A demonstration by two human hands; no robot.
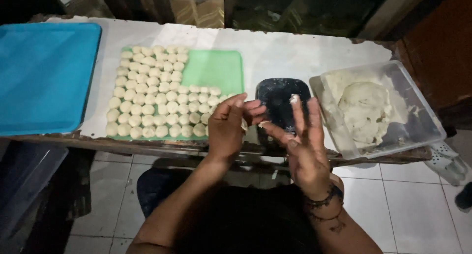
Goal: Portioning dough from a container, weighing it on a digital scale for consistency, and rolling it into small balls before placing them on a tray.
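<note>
Two bare hands are seen above the near edge of a long white-covered work table (pixel 275 47), which is taken as the landmark for all places. On the far left part of the table a large flat blue plastic tray (pixel 44 72) is laid. Next to it, near the middle of the table, a green rectangular cutting mat (pixel 216 69) is placed, and most of its surface is covered by many small round white dough balls (pixel 152 99) set in close rows; only its far right corner is left bare. On the right end of the table a clear rectangular plastic container (pixel 418 116) is set, and a big lump of pale soft dough (pixel 366 109) is kept inside it. Between the mat and the container a small black rounded object with a glossy top (pixel 282 99) is found, dusted with white.

The left hand (pixel 228 128) is held at the near edge of the table, in front of the mat; its fingers are curled. A small piece of dough may be covered by them, but it cannot be told. The right hand (pixel 305 146) is held open, with fingers stretched upward, in front of the black object; bits of white dough are stuck on its fingertips (pixel 294 99). Dark bracelets (pixel 324 205) are worn on the right wrist.
</note>
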